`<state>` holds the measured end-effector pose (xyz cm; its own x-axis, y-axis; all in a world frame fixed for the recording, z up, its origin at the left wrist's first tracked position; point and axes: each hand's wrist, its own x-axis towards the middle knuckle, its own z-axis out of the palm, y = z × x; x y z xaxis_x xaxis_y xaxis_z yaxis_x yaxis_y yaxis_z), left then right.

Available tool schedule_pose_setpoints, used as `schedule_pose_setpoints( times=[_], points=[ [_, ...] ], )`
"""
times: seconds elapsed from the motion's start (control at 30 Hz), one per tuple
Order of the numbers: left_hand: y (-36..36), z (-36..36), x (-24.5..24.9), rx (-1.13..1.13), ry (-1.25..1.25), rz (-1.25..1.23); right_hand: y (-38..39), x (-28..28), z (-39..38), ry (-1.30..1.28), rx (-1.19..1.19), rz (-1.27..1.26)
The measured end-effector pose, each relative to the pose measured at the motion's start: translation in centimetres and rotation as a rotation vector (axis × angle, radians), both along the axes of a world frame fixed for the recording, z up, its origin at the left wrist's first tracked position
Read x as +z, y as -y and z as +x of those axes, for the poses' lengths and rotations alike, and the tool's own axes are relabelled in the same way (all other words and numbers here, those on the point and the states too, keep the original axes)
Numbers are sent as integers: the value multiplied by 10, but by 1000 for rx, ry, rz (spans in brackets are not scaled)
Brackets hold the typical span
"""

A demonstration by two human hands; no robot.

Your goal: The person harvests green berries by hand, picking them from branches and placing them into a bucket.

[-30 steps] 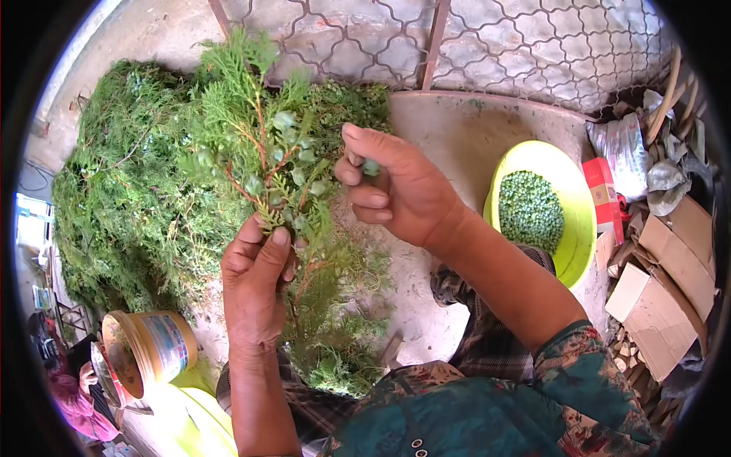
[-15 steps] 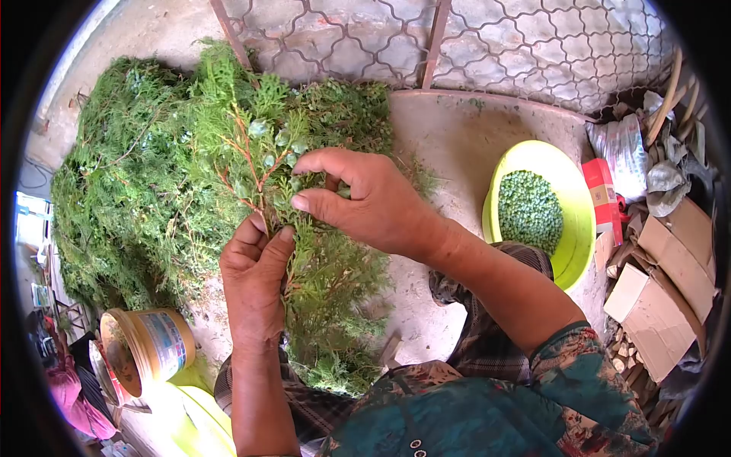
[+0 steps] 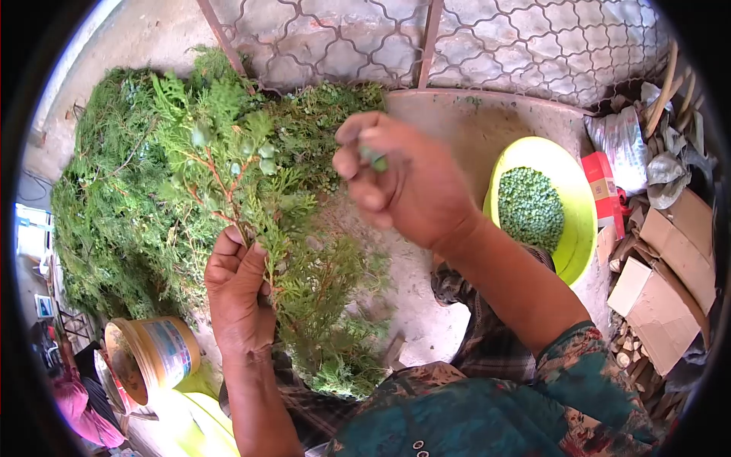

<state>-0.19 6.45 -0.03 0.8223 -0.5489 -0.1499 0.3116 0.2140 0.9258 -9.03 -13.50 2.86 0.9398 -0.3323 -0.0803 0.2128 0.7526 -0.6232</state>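
Feathery green sprig (image 3: pixel 221 171) — pale cones (image 3: pixel 266 164).

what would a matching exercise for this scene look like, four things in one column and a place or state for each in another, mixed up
Column one:
1. left hand
2. right hand
3. lime bowl
4. labelled tub

Column two:
A. lies tipped on its side, lower left
B. holds a heap of green pieces, at the right
C. grips a leafy sprig by its stem
D. pinches a small green bit at the fingertips

Pairs: 1-C, 2-D, 3-B, 4-A
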Motion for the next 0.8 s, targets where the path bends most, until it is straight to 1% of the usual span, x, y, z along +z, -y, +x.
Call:
schedule_pose_setpoints(
  times=[0.07,0.1,0.13,0.2,0.23,0.27,0.33,0.37,0.43,0.47,0.53,0.57,0.6,0.63,0.67,0.7,0.73,0.77,0.8],
  points=[
    [2,-2,1,3,22,25,-7,-9,2,-140,38,-92],
    [2,-3,1,13,36,48,-8,-10,1,-129,112,-153],
    [3,-4,0,10,36,48,-10,-9,1,-129,109,-153],
    [5,-4,-2,-6,54,40,-17,-5,1,-192,179,-456],
    [6,-5,-2,-9,55,42,-21,0,1,-223,151,-595],
    [7,-6,-2,-10,46,24,-23,-8,5,-224,150,-592],
    [8,-7,-2,-12,36,6,-25,-29,14,-16,-133,-1135],
    [8,-7,-2,-18,56,14,-23,-32,14,-17,-134,-1134],
    [8,-8,0,-25,76,25,-18,-31,15,7,-238,-1325],
    [10,-9,3,-37,43,17,-15,-26,13,5,-238,-1323],
    [10,-10,8,-47,12,9,-7,-4,5,-304,-121,-641],
    [9,-11,9,-4,-47,-4,11,-6,1,-304,-121,-642],
    [7,-12,10,37,-107,-17,38,-10,-2,-96,-42,-271],
    [4,-10,10,36,-106,-16,49,-8,-3,112,36,101],
    [-2,-6,9,-42,-123,-86,47,-9,-4,114,36,103],
    [-6,-4,8,-120,-140,-154,38,-6,-4,32,22,43],
    [-7,-2,7,-121,-138,-147,29,-6,-5,-50,8,-14],
    [-8,-2,7,-162,-146,-172,23,-12,-4,-15,81,-71],
    [-8,-2,7,-205,-155,-200,14,-13,-3,-15,76,-65]
  ],
)
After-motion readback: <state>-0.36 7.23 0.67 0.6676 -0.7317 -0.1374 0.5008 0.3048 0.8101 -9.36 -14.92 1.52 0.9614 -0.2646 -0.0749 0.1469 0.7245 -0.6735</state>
